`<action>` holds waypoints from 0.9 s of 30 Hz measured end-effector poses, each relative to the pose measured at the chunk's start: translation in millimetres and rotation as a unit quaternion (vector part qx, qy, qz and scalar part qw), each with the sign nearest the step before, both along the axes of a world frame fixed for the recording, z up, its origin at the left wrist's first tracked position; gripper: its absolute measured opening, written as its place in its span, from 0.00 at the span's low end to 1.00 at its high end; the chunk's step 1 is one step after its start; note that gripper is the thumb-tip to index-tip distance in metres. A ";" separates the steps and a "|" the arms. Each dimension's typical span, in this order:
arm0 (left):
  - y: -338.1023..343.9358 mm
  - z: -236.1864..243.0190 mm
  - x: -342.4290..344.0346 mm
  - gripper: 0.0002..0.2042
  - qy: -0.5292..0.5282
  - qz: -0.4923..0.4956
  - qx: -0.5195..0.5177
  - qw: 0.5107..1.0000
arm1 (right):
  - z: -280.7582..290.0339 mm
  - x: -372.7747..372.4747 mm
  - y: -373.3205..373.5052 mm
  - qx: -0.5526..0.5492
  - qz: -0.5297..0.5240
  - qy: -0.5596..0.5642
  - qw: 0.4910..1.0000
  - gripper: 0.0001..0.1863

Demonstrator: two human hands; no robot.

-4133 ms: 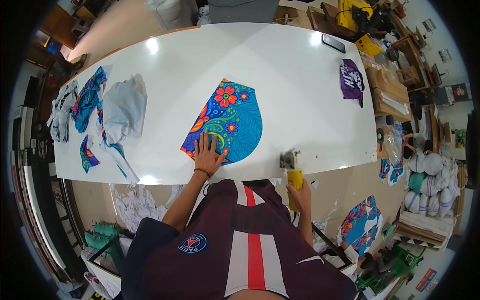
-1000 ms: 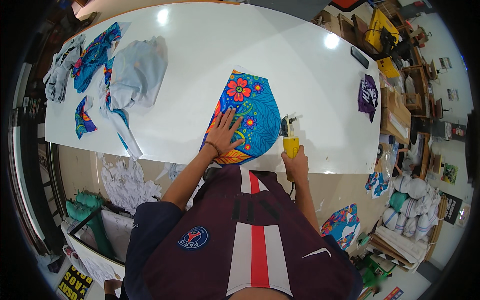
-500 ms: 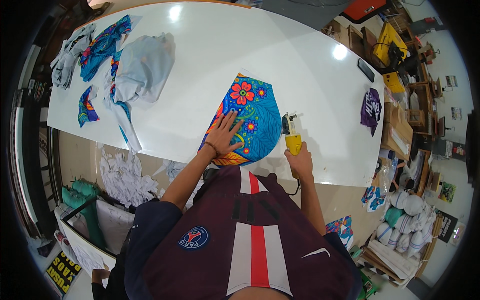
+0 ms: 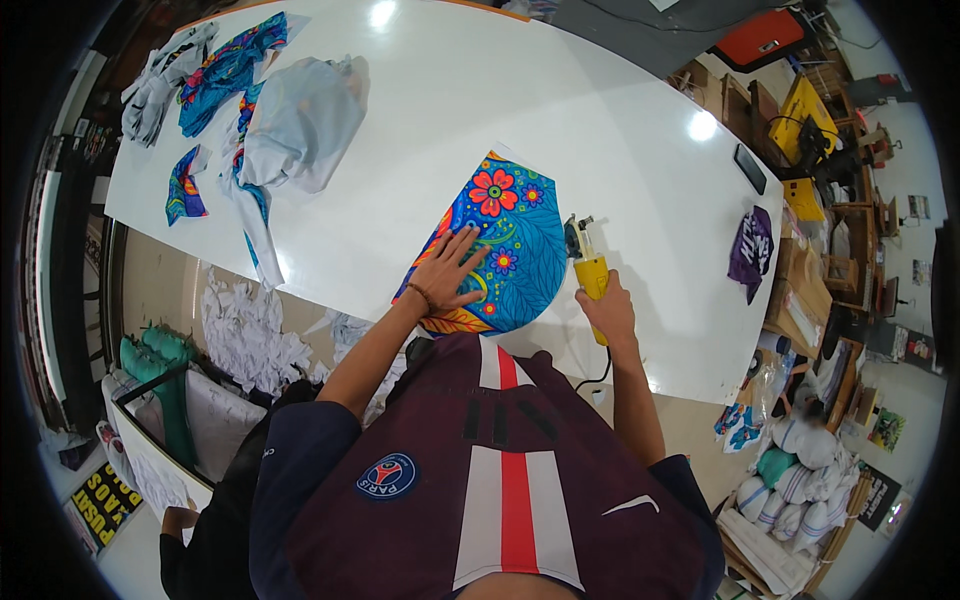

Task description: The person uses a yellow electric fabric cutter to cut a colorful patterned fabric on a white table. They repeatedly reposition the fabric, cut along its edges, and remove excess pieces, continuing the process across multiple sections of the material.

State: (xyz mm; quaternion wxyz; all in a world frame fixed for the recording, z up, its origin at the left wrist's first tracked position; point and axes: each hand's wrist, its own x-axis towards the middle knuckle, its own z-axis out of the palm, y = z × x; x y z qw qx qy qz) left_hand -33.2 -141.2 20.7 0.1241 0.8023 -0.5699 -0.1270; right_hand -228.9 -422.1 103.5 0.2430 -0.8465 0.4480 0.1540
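Note:
A floral printed fabric panel (image 4: 520,235) in blue, orange and red lies flat on the white table (image 4: 440,90), its right edge curved. My left hand (image 4: 447,268) rests on its left part, fingers spread and palm down, holding nothing. To the right of the panel, my right hand (image 4: 608,308) is wrapped round the yellow body of a handheld electric fabric cutter (image 4: 592,275). The cutter's dark head sits right by the curved edge; whether its blade touches the cloth I cannot tell. A black cord trails from its rear.
Grey and floral cloth pieces (image 4: 305,125) lie at the table's far left. A phone (image 4: 749,168) and a purple cloth piece (image 4: 750,250) lie near the right edge. White scraps (image 4: 250,335) are piled below the table's left front. Stuffed white sacks (image 4: 800,480) stand at lower right.
The view has turned slightly. My right hand and the cutter have moved a little farther up along the panel's right edge. My left hand stays spread on the cloth.

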 end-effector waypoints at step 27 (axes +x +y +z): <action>4.4 1.7 11.8 0.43 -0.016 -0.027 0.006 0.999 | -10.0 88.5 -33.6 0.004 0.006 -0.040 0.999 0.35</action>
